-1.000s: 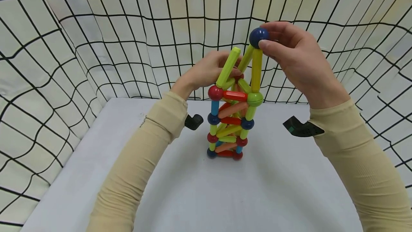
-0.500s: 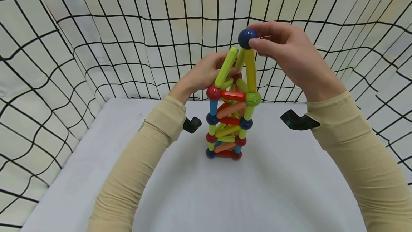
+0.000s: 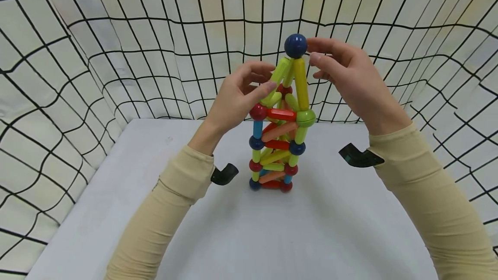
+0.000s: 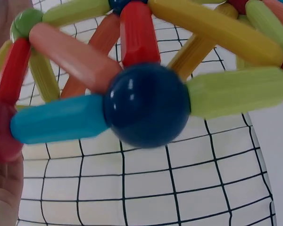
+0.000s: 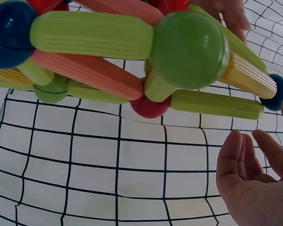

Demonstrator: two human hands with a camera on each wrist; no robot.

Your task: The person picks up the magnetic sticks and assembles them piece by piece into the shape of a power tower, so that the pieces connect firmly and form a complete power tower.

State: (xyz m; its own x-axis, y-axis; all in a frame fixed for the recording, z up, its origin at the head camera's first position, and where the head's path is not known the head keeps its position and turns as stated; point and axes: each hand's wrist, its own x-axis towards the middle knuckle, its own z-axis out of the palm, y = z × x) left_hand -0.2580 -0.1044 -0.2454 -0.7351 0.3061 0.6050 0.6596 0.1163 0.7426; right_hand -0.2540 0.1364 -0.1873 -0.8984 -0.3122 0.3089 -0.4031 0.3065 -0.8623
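Note:
A tall magnetic stick-and-ball tower (image 3: 276, 144) of coloured rods and balls stands upright. A large blue ball (image 3: 295, 46) forms its peak, on a yellow rod (image 3: 301, 83) and a lime rod behind it. My left hand (image 3: 233, 98) is at the upper left, thumb and curled fingers about a leaning lime rod (image 3: 281, 69) that rises from a red ball (image 3: 258, 112). The rod's upper end lies close below the blue ball. My right hand (image 3: 346, 70) is just right of the blue ball, fingers loosely bent and parted, holding nothing. In the right wrist view, its fingers (image 5: 230, 157) show below the rods.
The tower rests on a white table (image 3: 249, 237). Behind and beside it hangs a white sheet with a black grid (image 3: 163, 38). Black wrist cameras (image 3: 361, 156) are on both sleeves.
My right hand has let go of the blue ball and drawn slightly right. The ball moved left onto the rods. My left hand left the rear red ball for the leaning lime rod.

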